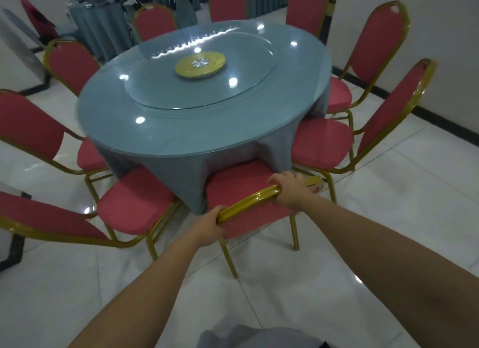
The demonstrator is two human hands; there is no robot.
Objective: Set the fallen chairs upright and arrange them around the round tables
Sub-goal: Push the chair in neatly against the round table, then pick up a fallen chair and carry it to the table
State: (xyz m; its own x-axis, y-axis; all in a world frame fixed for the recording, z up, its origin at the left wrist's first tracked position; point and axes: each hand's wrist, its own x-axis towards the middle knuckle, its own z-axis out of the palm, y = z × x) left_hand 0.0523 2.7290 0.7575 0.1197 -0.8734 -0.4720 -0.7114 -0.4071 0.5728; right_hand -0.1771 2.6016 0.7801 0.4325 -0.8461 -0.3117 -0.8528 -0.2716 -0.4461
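Note:
A red-cushioned chair with a gold metal frame (238, 184) stands upright right in front of me, its seat partly under the grey-blue cloth of the round table (181, 130). My left hand (210, 227) grips the left end of its gold top rail. My right hand (291, 189) grips the same rail further right, fingers curled over it. Several more red chairs stand upright around the table, among them a chair at the near left (134, 207) and a chair at the near right (321, 143).
A glass turntable with a gold centre disc (200, 63) lies on the table. A white wall with a dark skirting (440, 119) runs along the right. Another cloth-covered table (101, 23) stands at the back left. Glossy white floor tiles (375, 218) spread around me.

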